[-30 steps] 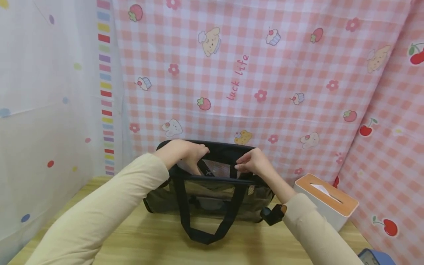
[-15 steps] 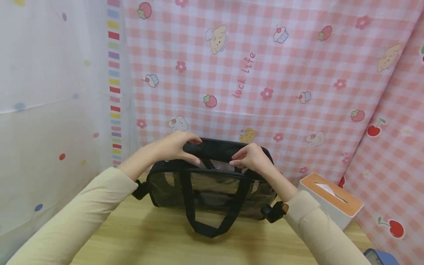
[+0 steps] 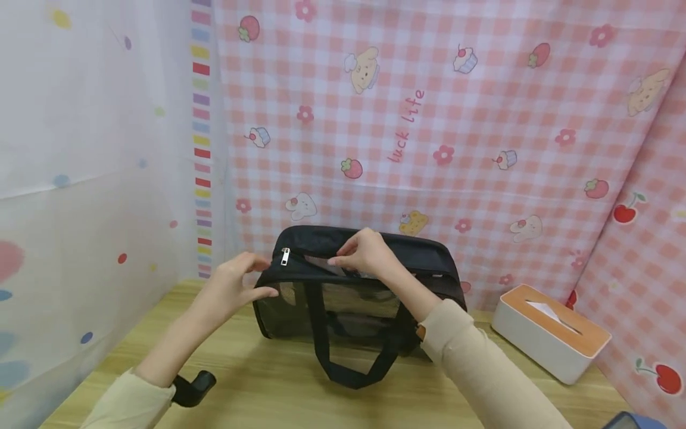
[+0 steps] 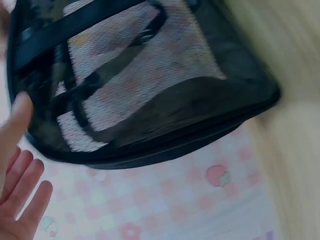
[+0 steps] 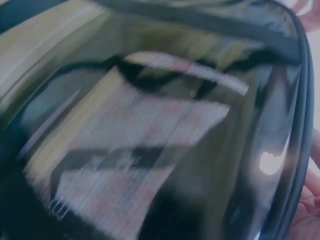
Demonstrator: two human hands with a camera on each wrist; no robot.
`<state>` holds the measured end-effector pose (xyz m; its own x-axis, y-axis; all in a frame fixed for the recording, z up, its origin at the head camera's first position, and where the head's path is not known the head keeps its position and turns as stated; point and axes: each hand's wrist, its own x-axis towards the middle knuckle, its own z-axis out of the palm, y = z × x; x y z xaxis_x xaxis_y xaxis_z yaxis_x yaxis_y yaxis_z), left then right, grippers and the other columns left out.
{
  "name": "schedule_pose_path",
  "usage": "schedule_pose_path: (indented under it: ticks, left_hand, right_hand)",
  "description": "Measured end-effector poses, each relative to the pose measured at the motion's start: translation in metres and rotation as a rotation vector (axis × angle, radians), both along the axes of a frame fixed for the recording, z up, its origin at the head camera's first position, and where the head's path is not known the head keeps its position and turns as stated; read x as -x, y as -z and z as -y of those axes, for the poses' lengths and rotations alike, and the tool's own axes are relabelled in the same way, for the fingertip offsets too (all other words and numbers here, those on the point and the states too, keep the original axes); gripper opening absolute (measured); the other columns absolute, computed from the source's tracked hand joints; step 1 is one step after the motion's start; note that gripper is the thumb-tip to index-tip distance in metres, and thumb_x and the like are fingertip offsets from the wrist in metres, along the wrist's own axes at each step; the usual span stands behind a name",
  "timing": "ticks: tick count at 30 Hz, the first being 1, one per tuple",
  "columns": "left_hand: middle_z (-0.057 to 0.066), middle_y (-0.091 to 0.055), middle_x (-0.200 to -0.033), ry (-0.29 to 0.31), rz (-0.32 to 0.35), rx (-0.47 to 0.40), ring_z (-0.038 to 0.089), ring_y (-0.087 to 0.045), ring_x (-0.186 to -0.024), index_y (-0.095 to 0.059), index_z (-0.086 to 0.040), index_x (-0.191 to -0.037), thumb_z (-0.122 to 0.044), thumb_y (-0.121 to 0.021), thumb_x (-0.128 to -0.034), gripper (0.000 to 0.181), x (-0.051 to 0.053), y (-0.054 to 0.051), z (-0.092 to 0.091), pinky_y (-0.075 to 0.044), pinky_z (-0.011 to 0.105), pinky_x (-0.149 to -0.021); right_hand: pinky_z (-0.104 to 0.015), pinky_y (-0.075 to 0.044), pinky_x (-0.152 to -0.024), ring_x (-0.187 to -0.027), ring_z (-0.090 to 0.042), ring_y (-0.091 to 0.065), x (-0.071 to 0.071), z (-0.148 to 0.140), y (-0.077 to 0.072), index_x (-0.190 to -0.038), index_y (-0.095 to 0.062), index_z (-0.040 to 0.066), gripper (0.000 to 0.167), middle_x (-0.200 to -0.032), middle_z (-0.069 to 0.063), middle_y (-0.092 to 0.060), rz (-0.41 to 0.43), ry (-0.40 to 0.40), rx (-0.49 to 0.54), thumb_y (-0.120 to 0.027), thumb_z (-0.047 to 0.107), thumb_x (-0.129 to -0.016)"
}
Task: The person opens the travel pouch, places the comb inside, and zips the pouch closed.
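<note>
A black zip bag (image 3: 289, 310) with a see-through front panel stands upright on the table, its carrying handle (image 3: 356, 380) hanging down in front. The silver zip pull (image 3: 286, 257) lies at the left end of the top opening, which is partly unzipped. At the bag's upper left corner is my left hand (image 3: 227, 292), thumb and fingers apart and nothing held between them. Over the middle of the opening my right hand (image 3: 370, 256) is bent with a small gap between thumb and forefinger. The right wrist view is blurred and shows mostly the clear panel (image 5: 200, 200).
A white tissue box (image 3: 541, 345) with an orange top stands to the right of the bag. Part of a blue object (image 3: 635, 420) shows at the lower right edge. Pink checked cloth (image 3: 429, 119) hangs close behind the bag on the wooden table (image 3: 257, 393).
My left hand has come out of the opening and moved left and down to the bag's corner. My right hand has shifted left along the opening. The bag's top has sunk closer together.
</note>
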<state>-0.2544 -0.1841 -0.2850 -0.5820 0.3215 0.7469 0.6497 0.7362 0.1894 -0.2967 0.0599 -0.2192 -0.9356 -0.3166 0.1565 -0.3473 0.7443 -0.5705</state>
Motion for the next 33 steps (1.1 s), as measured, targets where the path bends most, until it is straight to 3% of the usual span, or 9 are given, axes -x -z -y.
schedule_pose_path:
  ticks: [4,10,15,18,22,24,27,33]
  left_hand:
    - [0.008,-0.065,-0.087,-0.018,-0.069,-0.025,0.02,-0.063,-0.08,-0.064,-0.002,-0.087,-0.003,-0.078,-0.0655,0.026,0.002,0.013,-0.002,-0.054,0.032,-0.068]
    - [0.005,-0.064,-0.08,-0.043,-0.145,-0.063,0.014,-0.061,-0.071,-0.067,-0.004,-0.081,0.001,-0.077,-0.0657,0.019,0.0,0.023,-0.006,-0.052,0.027,-0.059]
    - [0.005,-0.064,-0.079,-0.046,-0.166,-0.067,0.014,-0.061,-0.069,-0.067,-0.004,-0.081,0.0,-0.077,-0.0658,0.019,0.0,0.025,-0.006,-0.051,0.025,-0.056]
    - [0.005,-0.064,-0.077,-0.054,-0.185,-0.068,0.014,-0.061,-0.069,-0.068,-0.005,-0.08,0.001,-0.078,-0.0653,0.019,0.001,0.025,-0.005,-0.051,0.024,-0.056]
    - [0.005,-0.064,-0.076,-0.07,-0.193,-0.076,0.013,-0.06,-0.067,-0.067,-0.005,-0.08,0.002,-0.078,-0.0641,0.02,-0.001,0.024,-0.007,-0.05,0.024,-0.056]
    - [0.005,-0.064,-0.077,-0.074,-0.186,-0.073,0.013,-0.06,-0.067,-0.067,-0.005,-0.08,0.002,-0.078,-0.0641,0.021,-0.001,0.023,-0.007,-0.049,0.025,-0.055]
    - [0.005,-0.065,-0.078,-0.068,-0.175,-0.061,0.014,-0.06,-0.068,-0.066,-0.005,-0.081,0.003,-0.078,-0.0645,0.022,-0.001,0.023,-0.006,-0.05,0.025,-0.056]
    - [0.007,-0.065,-0.081,-0.039,-0.152,-0.054,0.018,-0.064,-0.074,-0.065,-0.003,-0.084,0.004,-0.078,-0.0647,0.024,0.004,0.024,-0.002,-0.054,0.029,-0.062]
  right_hand:
    - [-0.023,-0.052,-0.057,-0.064,-0.015,-0.064,0.002,0.035,0.001,-0.084,-0.075,0.007,0.03,-0.077,-0.007,-0.072,-0.076,-0.029,-0.064,-0.073,0.036,-0.075]
    - [-0.02,-0.046,-0.049,-0.057,-0.016,-0.062,0.007,0.079,0.003,-0.068,-0.073,0.002,0.034,-0.068,-0.009,-0.07,-0.128,-0.015,-0.169,-0.075,0.036,-0.074]
    - [-0.028,-0.053,-0.066,-0.086,-0.024,-0.064,0.008,0.1,0.002,-0.097,-0.065,0.0,0.039,-0.097,-0.012,-0.066,-0.049,0.056,-0.254,-0.076,0.03,-0.074]
    - [-0.031,-0.054,-0.071,-0.088,-0.025,-0.064,0.014,0.102,0.001,-0.106,-0.062,0.001,0.039,-0.102,-0.013,-0.065,-0.01,0.076,-0.268,-0.075,0.022,-0.076]
    - [-0.025,-0.052,-0.059,-0.064,-0.019,-0.066,0.019,0.093,0.001,-0.083,-0.068,0.0,0.016,-0.078,-0.011,-0.07,0.038,0.071,-0.219,-0.072,0.015,-0.077]
    - [-0.022,-0.052,-0.056,-0.058,-0.018,-0.067,0.021,0.088,0.0,-0.071,-0.069,0.001,0.014,-0.069,-0.01,-0.07,0.088,0.067,-0.153,-0.072,0.013,-0.077]
    - [-0.024,-0.055,-0.057,-0.058,-0.02,-0.068,0.022,0.082,-0.004,-0.068,-0.068,0.0,0.015,-0.068,-0.013,-0.07,0.147,0.073,-0.035,-0.071,0.011,-0.078]
    - [-0.027,-0.056,-0.06,-0.055,-0.017,-0.067,0.02,0.067,-0.013,-0.072,-0.069,0.0,0.013,-0.071,-0.013,-0.07,0.132,0.092,0.005,-0.073,0.011,-0.077]
